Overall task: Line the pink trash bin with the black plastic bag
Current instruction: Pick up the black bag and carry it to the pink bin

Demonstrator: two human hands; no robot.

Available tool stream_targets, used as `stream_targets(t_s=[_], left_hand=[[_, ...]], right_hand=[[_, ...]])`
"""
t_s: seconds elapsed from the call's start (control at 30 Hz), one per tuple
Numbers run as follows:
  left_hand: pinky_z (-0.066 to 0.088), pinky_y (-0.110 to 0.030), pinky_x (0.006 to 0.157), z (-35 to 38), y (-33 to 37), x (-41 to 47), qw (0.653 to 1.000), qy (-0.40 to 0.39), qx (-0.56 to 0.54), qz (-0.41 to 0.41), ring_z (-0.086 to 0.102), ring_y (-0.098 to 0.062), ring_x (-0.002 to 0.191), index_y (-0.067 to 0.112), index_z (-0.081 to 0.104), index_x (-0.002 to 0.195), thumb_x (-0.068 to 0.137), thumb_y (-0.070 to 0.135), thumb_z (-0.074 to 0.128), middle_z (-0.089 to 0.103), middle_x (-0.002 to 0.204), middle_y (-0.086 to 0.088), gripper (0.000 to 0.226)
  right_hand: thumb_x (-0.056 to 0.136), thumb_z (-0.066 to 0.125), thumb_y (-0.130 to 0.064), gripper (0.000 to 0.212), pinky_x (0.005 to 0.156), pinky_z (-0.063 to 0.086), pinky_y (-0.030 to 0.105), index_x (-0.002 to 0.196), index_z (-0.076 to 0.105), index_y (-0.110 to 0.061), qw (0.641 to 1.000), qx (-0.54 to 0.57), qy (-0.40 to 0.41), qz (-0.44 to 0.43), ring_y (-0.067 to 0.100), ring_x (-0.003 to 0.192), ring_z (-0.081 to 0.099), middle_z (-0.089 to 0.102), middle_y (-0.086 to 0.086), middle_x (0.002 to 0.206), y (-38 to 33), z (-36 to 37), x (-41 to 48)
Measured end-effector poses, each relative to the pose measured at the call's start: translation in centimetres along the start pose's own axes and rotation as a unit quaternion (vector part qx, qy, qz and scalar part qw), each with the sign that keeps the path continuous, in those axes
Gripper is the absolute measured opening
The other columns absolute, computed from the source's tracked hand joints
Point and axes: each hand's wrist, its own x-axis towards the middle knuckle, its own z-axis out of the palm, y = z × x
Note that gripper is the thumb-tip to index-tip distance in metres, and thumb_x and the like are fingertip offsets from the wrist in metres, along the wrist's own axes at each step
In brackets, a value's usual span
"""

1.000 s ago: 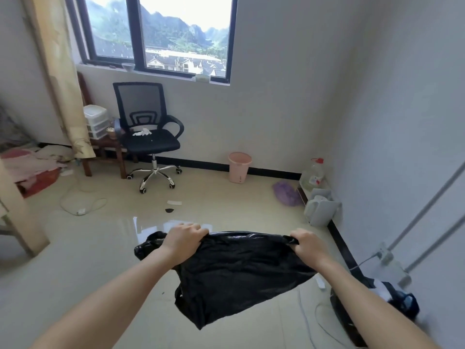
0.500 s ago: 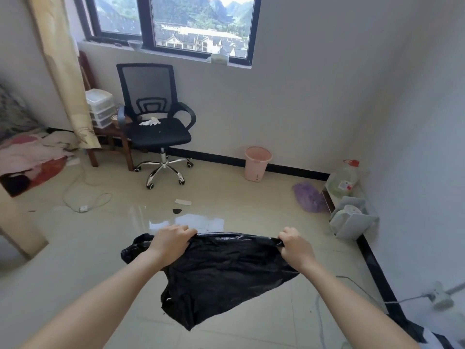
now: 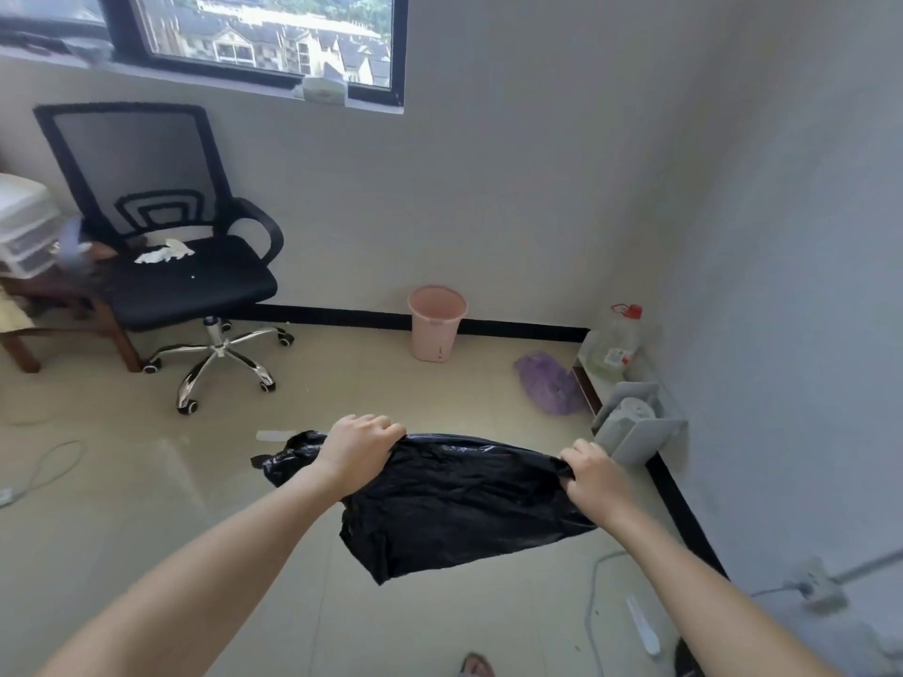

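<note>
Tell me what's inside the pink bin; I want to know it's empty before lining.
The pink bin shows only bare pink inner wall near its rim, no liner. Its bottom is hidden by the front wall from this angle.

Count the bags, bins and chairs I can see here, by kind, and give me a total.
Bags: 2, the black bag in the left hand and right hand, and a purple bag on the floor.
Bins: 1, the pink bin.
Chairs: 1, the office chair.
Total: 4.
</note>
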Motion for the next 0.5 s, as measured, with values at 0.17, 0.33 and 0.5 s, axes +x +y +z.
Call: stream_targets(t_s=[0.17, 0.33, 0.5], left_hand=[[0.04, -0.015, 0.037, 1.0, -1.1, 9.1, 1.0, 0.02, 0.013, 0.002, 0.057, -0.011, 0.039, 0.024, 0.064, 0.059, 0.03, 0.015, 0.088, 0.058, 0.045, 0.009, 0.038], [0.041, -0.017, 0.038, 1.6, -2.7, 18.5, 0.997, 0.063, 0.003, -0.043, 0.058, -0.017, 0.04, 0.019, 0.065, 0.062, 0.03, 0.005, 0.085, 0.058, 0.047, 0.005, 0.041], [0.047, -0.023, 0.039, 3.2, -5.7, 23.6, 0.991, 0.079, -0.021, -0.109, 0.063, -0.022, 0.046, 0.015, 0.069, 0.07, 0.038, 0.002, 0.086, 0.067, 0.055, 0.001, 0.039]], right_hand=[[0.084, 0.051, -0.005, 0.017, 0.073, 0.042, 0.037, 0.098, 0.06, -0.001, 1.0, 0.014, 0.019, -0.011, 0.03, 0.101, 0.05, 0.057, 0.016, 0.102, 3.8, -1.6, 7.5], [0.085, 0.051, -0.007, 0.018, 0.074, 0.044, 0.037, 0.1, 0.06, -0.002, 0.998, 0.011, 0.035, -0.048, 0.03, 0.101, 0.051, 0.058, 0.015, 0.103, 7.7, -4.2, 17.2], [0.088, 0.05, -0.01, 0.02, 0.076, 0.047, 0.038, 0.103, 0.06, -0.003, 0.995, -0.001, 0.026, -0.096, 0.031, 0.103, 0.051, 0.059, 0.016, 0.106, 8.2, -5.1, 25.4]])
